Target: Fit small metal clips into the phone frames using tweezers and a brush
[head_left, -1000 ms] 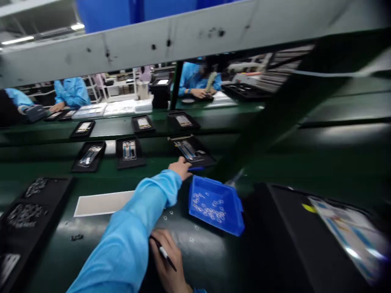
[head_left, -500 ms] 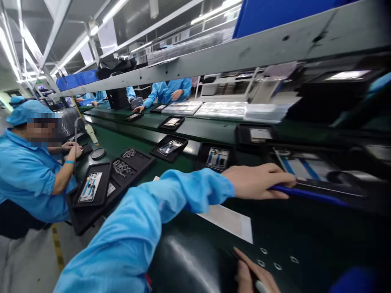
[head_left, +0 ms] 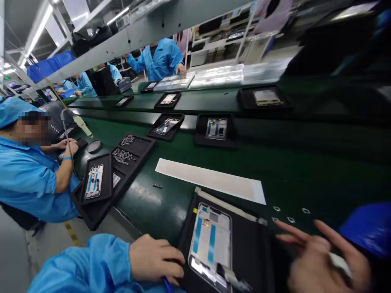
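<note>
My left hand (head_left: 155,258) is closed around a blue stick-like tool (head_left: 167,285), mostly hidden below the fingers. Its fingertips rest by the left edge of a black tray (head_left: 250,248). In that tray lies a phone frame (head_left: 210,240) with two blue strips, a yellow tab and a dark flex piece at its lower end. Right of the tray is my right hand (head_left: 326,260), blurred, thumb and index finger stretched apart. A white tool (head_left: 340,264) is tucked in its palm. Small white outlined pieces (head_left: 291,219) lie just beyond its fingertips.
A long pale strip sheet (head_left: 210,179) lies behind the tray. Further black trays with phone parts (head_left: 215,130) stand along the green bench. A parts tray (head_left: 134,156) with small metal pieces is at left, near a co-worker (head_left: 27,171). A blue object (head_left: 369,228) sits at right.
My left hand has drawn back from the far right to the lower left, still with the blue tool. The tray with the phone frame now lies before me. My right hand has moved right and spread its fingers.
</note>
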The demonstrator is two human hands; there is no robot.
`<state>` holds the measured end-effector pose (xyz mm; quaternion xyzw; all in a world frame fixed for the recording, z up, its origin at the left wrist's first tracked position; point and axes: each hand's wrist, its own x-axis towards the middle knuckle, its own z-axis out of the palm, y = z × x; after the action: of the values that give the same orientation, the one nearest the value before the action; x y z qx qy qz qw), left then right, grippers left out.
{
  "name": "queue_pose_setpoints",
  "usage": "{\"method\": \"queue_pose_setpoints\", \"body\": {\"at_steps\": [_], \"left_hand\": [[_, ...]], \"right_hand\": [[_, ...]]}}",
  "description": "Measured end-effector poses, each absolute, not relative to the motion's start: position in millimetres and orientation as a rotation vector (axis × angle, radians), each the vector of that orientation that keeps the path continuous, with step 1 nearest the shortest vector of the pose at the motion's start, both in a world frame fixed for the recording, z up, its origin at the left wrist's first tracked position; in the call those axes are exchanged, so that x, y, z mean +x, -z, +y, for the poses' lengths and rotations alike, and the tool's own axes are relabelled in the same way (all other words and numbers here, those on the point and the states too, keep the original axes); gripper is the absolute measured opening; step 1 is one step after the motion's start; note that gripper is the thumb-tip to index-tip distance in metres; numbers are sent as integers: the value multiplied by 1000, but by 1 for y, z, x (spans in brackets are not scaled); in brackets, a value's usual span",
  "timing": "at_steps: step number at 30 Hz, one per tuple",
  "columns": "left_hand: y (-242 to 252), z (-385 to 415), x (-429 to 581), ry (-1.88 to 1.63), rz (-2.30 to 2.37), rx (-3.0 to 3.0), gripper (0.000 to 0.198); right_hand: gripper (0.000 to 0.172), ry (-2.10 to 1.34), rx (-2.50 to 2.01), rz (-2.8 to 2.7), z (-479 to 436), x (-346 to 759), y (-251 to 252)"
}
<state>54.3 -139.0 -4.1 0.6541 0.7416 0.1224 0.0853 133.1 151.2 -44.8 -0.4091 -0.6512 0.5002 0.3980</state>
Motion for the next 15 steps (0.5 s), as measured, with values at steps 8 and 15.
{"method": "queue_pose_setpoints", "body": {"at_steps": [8, 15], "left_hand": [[6, -130, -24, -935, 2785, 1061, 21], [48, -108, -85, -984, 2878, 1017, 17]], "right_hand": [[40, -979, -812, -2009, 142, 132, 37], [23, -1303, -356, -2326, 111, 104, -3]]}}
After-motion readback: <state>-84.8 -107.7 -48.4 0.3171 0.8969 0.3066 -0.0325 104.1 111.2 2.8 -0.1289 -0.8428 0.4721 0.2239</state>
